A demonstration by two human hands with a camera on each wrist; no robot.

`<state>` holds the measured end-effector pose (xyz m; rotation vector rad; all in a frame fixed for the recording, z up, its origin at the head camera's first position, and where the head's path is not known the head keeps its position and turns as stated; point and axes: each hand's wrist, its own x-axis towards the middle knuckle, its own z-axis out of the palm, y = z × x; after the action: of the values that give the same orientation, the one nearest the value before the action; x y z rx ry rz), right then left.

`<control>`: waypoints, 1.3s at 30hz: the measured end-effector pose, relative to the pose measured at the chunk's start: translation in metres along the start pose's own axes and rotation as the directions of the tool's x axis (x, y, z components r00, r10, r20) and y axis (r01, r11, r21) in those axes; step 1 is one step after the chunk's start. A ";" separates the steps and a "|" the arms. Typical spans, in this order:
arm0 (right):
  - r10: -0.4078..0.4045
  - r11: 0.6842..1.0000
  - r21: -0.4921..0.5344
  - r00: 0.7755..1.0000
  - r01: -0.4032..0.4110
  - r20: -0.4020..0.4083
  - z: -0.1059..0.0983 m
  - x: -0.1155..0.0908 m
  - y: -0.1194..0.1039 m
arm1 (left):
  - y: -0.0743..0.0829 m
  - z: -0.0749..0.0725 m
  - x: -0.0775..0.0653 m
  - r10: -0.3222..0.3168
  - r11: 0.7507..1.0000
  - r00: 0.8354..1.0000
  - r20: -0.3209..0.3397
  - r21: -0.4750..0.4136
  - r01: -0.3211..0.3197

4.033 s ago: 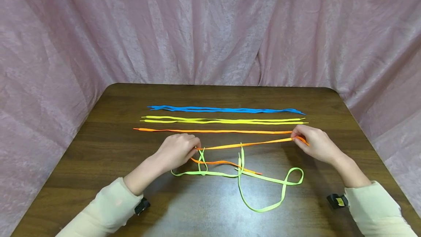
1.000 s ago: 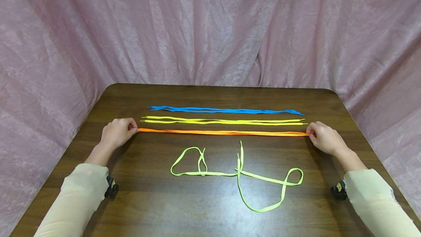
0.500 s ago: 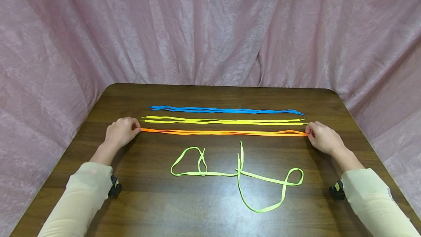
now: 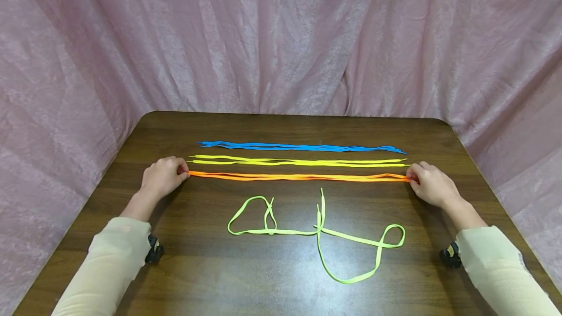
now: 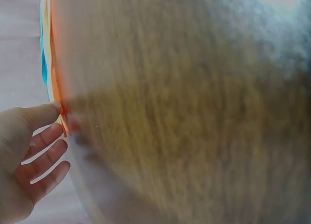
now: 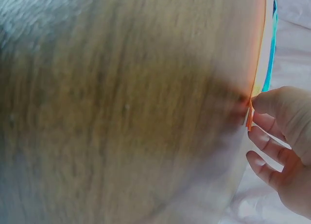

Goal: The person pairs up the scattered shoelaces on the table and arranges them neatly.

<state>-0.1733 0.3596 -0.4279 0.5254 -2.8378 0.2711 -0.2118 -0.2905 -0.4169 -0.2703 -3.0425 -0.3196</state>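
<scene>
Flat orange shoelaces (image 4: 298, 177) lie side by side across the table, running from hand to hand. My left hand (image 4: 163, 177) pinches their left ends between thumb and forefinger; in the left wrist view the orange tips (image 5: 64, 126) poke out past the thumb. At the other side my right hand (image 4: 432, 184) pinches the right ends, and the tips (image 6: 249, 121) show below the thumb in the right wrist view. Just beyond lie yellow shoelaces (image 4: 298, 162), stretched straight. A light green shoelace (image 4: 285, 231) lies loosely looped on the near side of the orange ones.
Farthest back on the brown wooden table (image 4: 210, 277) lie blue shoelaces (image 4: 298, 147), roughly parallel to the yellow ones. A pink curtain (image 4: 281, 38) hangs behind the table and along its sides. Each wrist wears a dark camera strap (image 4: 153, 250).
Four seconds ago one orange lace was being drawn over the green one, its end dangling. Now both orange laces lie together, held at both ends. Over the last second my left hand shifted slightly right.
</scene>
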 end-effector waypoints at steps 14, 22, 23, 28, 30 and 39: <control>-0.044 0.999 -0.011 0.998 0.043 -0.050 -0.005 0.000 -0.010 | 0.012 -0.015 -0.004 0.073 0.997 0.997 -0.034 0.036 -0.072; -0.088 0.996 -0.009 0.994 0.087 -0.059 -0.007 0.008 -0.026 | 0.031 -0.020 -0.006 0.123 0.992 0.992 -0.011 0.018 -0.123; -0.105 0.995 -0.012 0.993 0.104 -0.063 -0.007 0.010 -0.028 | 0.034 -0.019 -0.007 0.136 0.991 0.991 -0.007 0.018 -0.135; -0.199 0.980 -0.006 0.977 0.199 -0.082 -0.003 0.017 -0.043 | 0.049 -0.017 -0.008 0.212 0.977 0.977 -0.006 0.015 -0.212; -0.232 0.972 0.005 0.969 0.233 -0.084 -0.001 0.021 -0.051 | 0.055 -0.015 -0.009 0.251 0.968 0.968 -0.015 0.017 -0.251; -0.385 0.920 0.073 0.923 0.384 0.000 0.005 0.033 -0.098 | 0.083 -0.011 -0.017 0.406 0.914 0.913 -0.030 0.021 -0.406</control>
<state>-0.1682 0.2578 -0.4104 1.0847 -2.6665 0.2937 -0.1797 -0.2154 -0.3913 -0.8693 -2.8536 -0.2663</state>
